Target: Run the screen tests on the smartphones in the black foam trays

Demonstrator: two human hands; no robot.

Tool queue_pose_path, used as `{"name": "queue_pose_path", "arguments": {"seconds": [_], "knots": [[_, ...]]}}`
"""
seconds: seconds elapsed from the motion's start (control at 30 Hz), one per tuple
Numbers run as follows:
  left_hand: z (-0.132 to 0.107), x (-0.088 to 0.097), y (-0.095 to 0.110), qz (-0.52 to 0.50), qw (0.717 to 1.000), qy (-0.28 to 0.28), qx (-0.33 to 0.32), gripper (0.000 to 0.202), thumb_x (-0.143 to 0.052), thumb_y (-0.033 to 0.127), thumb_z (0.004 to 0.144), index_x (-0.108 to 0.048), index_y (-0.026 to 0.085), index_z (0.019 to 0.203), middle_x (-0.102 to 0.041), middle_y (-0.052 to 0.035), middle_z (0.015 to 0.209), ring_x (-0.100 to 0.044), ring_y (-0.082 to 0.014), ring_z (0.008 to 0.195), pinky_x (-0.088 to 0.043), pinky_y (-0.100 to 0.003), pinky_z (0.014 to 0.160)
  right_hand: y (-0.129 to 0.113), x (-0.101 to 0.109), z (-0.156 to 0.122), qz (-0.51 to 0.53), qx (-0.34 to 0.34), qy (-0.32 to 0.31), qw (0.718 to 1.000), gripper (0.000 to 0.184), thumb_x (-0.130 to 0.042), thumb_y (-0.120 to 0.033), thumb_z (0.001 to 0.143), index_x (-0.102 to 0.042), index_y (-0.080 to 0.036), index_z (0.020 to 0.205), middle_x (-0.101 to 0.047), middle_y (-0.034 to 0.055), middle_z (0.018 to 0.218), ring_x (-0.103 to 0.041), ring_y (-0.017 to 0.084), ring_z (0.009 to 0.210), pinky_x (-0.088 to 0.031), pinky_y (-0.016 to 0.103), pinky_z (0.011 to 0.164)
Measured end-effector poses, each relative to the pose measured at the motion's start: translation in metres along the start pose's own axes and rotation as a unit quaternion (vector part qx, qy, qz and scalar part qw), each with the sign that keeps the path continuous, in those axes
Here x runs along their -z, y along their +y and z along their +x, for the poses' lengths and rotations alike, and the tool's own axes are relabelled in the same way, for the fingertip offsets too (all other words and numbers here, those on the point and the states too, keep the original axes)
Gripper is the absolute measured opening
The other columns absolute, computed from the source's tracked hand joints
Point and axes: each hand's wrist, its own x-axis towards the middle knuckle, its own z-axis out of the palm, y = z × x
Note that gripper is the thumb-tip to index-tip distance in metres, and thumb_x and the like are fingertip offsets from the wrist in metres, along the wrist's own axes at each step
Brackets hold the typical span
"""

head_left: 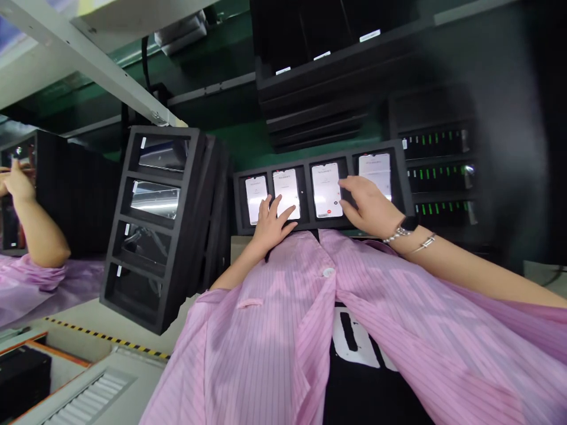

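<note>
A black foam tray (305,162) lies in front of me holding several phones with lit white screens. My left hand (271,221) is open, fingers spread, with fingertips on the second phone (286,190) from the left, beside the first phone (256,198). My right hand (370,206) is open and rests on the tray between the third phone (326,189) and the fourth phone (375,171), its fingers reaching toward the third screen. A watch and a bracelet sit on my right wrist. I wear a pink striped coat.
A tall black foam tray (155,224) with slots stands upright at the left. More black trays (319,77) stack behind. A rack with green lights (438,174) is at the right. Another person's arm (31,218) in pink works at the far left.
</note>
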Motion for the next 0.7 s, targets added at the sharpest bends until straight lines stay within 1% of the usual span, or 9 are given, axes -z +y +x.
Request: {"name": "queue_pose_path", "arguments": {"seconds": [0.07, 0.13, 0.23, 0.33, 0.4, 0.47, 0.57, 0.63, 0.7], "knots": [[0.003, -0.006, 0.002, 0.004, 1.0, -0.001, 0.009, 0.049, -0.063, 0.052, 0.1, -0.067, 0.027, 0.141, -0.043, -0.0167, 0.165, -0.022, -0.0435, 0.162, -0.019, -0.071, 0.13, 0.001, -0.003, -0.02, -0.023, 0.032, -0.006, 0.999, 0.045, -0.051, -0.031, 0.096, -0.061, -0.017, 0.138, -0.068, 0.0184, 0.134, -0.054, 0.038, 0.141, -0.042, 0.065, 0.12], [0.007, -0.009, 0.004, 0.009, 1.0, -0.002, 0.015, 0.05, -0.063, 0.052, 0.1, -0.067, 0.025, 0.141, -0.042, -0.0178, 0.165, -0.022, -0.0448, 0.162, -0.017, -0.072, 0.13, 0.004, -0.012, -0.033, -0.042, 0.034, -0.023, 0.998, 0.042, -0.047, -0.028, 0.098, -0.063, -0.017, 0.134, -0.071, 0.0178, 0.129, -0.056, 0.038, 0.138, -0.04, 0.067, 0.121], [0.007, -0.008, 0.004, 0.007, 1.0, 0.002, 0.021, 0.052, -0.063, 0.054, 0.099, -0.065, 0.027, 0.143, -0.041, -0.016, 0.167, -0.021, -0.0445, 0.162, -0.015, -0.073, 0.13, 0.01, -0.025, -0.04, -0.057, 0.022, -0.038, 0.997, 0.041, -0.045, -0.026, 0.098, -0.062, -0.017, 0.134, -0.071, 0.0165, 0.13, -0.055, 0.037, 0.14, -0.035, 0.069, 0.124], [-0.003, -0.001, -0.003, -0.001, 0.998, 0.03, 0.053, 0.058, -0.063, 0.055, 0.098, -0.059, 0.029, 0.15, -0.041, -0.0135, 0.167, -0.022, -0.0414, 0.162, -0.018, -0.067, 0.132, 0.012, -0.029, -0.041, -0.057, 0.009, -0.043, 0.997, 0.044, -0.047, -0.026, 0.097, -0.061, -0.016, 0.137, -0.07, 0.0169, 0.134, -0.052, 0.038, 0.143, -0.033, 0.069, 0.125], [-0.014, 0.004, -0.012, -0.003, 0.995, 0.054, 0.089, 0.06, -0.062, 0.056, 0.099, -0.057, 0.027, 0.151, -0.042, -0.0145, 0.167, -0.022, -0.0402, 0.162, -0.021, -0.064, 0.132, 0.015, -0.024, -0.043, -0.057, 0.006, -0.035, 0.998, 0.043, -0.048, -0.027, 0.097, -0.06, -0.016, 0.137, -0.069, 0.0174, 0.137, -0.052, 0.037, 0.144, -0.033, 0.068, 0.125], [-0.025, 0.008, -0.024, 0.001, 0.99, 0.069, 0.121, 0.061, -0.061, 0.055, 0.099, -0.056, 0.023, 0.15, -0.042, -0.0169, 0.166, -0.022, -0.0398, 0.162, -0.022, -0.063, 0.131, 0.021, -0.014, -0.05, -0.066, -0.005, -0.001, 0.998, 0.042, -0.048, -0.029, 0.097, -0.06, -0.015, 0.135, -0.067, 0.018, 0.139, -0.052, 0.037, 0.143, -0.035, 0.066, 0.125], [-0.039, 0.009, -0.038, 0.004, 0.985, 0.076, 0.154, 0.061, -0.06, 0.052, 0.099, -0.056, 0.017, 0.149, -0.041, -0.0215, 0.165, -0.023, -0.0398, 0.161, -0.023, -0.061, 0.131, 0.037, 0.001, -0.066, -0.094, -0.047, 0.053, 0.993, 0.043, -0.051, -0.033, 0.095, -0.06, -0.014, 0.133, -0.066, 0.0205, 0.138, -0.053, 0.04, 0.141, -0.038, 0.067, 0.122], [-0.044, 0.008, -0.041, 0.001, 0.984, 0.072, 0.164, 0.059, -0.06, 0.05, 0.099, -0.056, 0.016, 0.147, -0.04, -0.0225, 0.165, -0.023, -0.0396, 0.161, -0.024, -0.061, 0.13, 0.047, 0.009, -0.076, -0.108, -0.074, 0.056, 0.99, 0.046, -0.052, -0.035, 0.094, -0.059, -0.014, 0.134, -0.065, 0.0221, 0.138, -0.051, 0.042, 0.141, -0.038, 0.069, 0.12], [-0.044, 0.007, -0.04, 0.001, 0.984, 0.063, 0.169, 0.056, -0.059, 0.049, 0.1, -0.058, 0.018, 0.146, -0.039, -0.0208, 0.166, -0.022, -0.0392, 0.161, -0.025, -0.061, 0.13, 0.053, 0.014, -0.082, -0.115, -0.089, 0.046, 0.988, 0.048, -0.051, -0.037, 0.093, -0.058, -0.014, 0.134, -0.064, 0.023, 0.138, -0.051, 0.043, 0.141, -0.037, 0.07, 0.12]]}}
